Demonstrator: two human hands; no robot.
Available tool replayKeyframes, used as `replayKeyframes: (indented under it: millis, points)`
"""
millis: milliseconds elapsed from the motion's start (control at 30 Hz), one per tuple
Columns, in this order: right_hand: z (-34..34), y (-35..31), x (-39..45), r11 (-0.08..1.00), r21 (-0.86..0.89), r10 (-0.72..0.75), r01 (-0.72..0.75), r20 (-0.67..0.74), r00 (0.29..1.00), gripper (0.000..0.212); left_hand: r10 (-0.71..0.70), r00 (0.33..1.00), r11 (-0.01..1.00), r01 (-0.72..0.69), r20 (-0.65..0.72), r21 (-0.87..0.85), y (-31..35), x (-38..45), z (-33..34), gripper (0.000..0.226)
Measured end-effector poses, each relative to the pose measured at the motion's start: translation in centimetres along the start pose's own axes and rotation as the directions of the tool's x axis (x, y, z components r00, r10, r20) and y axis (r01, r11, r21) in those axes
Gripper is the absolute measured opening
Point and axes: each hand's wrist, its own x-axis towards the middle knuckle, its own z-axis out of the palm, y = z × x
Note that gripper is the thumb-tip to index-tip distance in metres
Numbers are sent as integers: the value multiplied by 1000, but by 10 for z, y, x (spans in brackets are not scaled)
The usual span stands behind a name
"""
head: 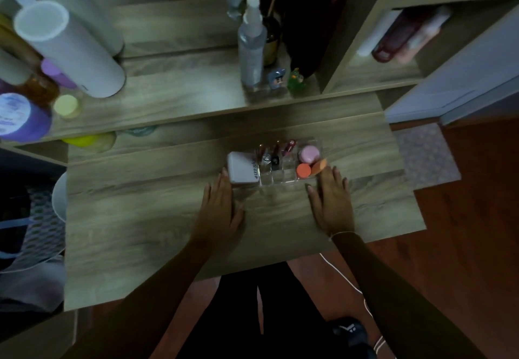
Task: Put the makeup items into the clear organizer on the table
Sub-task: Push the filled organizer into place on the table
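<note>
The organizer (292, 174) is a low box of clear plastic with thin walls that divide it into small compartments. It stands on the desk (157, 218) toward the far edge, a little right of the middle. At its left end a white compact (243, 172), flat with rounded corners and dark letters on the lid, lies tilted, its near corner over the organizer's wall. In the middle compartments stand some slim tubes (276, 152) with dark red and metallic caps; they lean toward the far side. At the right end there is a round pink jar (309, 153), smooth and matte, with a round orange sponge (304, 170) just in front of it and a second orange sponge (320, 167), egg-shaped, beside that one.

The left hand (222, 209) lies flat on the wood, fingers spread open, the fingertips touching the compact's near edge. The right hand (331, 204) is flat too, open and holding nothing, its fingertips just beside the egg-shaped sponge at the organizer's right corner.

The desk is of pale wood grain laminate. On the shelf (179, 97) behind stands a clear spray bottle (251, 47), and at the left white cylinders (70, 47).
</note>
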Motion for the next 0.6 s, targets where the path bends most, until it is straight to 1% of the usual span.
replayKeyframes:
  millis: [133, 300, 467, 600]
  points:
    - [-14, 31, 7, 1000, -6, 2, -2, 19, 1000, 60, -52, 999, 997, 51, 17, 55, 27, 14, 7, 73]
    - [-28, 62, 21, 1000, -19, -19, 19, 38, 999, 60, -18, 999, 993, 13, 43, 121, 56, 30, 15, 71]
    - [-42, 80, 35, 999, 44, -15, 15, 9, 1000, 58, -34, 998, 995, 30, 44, 90, 83, 52, 16, 68]
    - [-48, 92, 45, 998, 65, -20, 20, -1, 1000, 55, -60, 997, 993, 55, 38, 104, 96, 64, 18, 71]
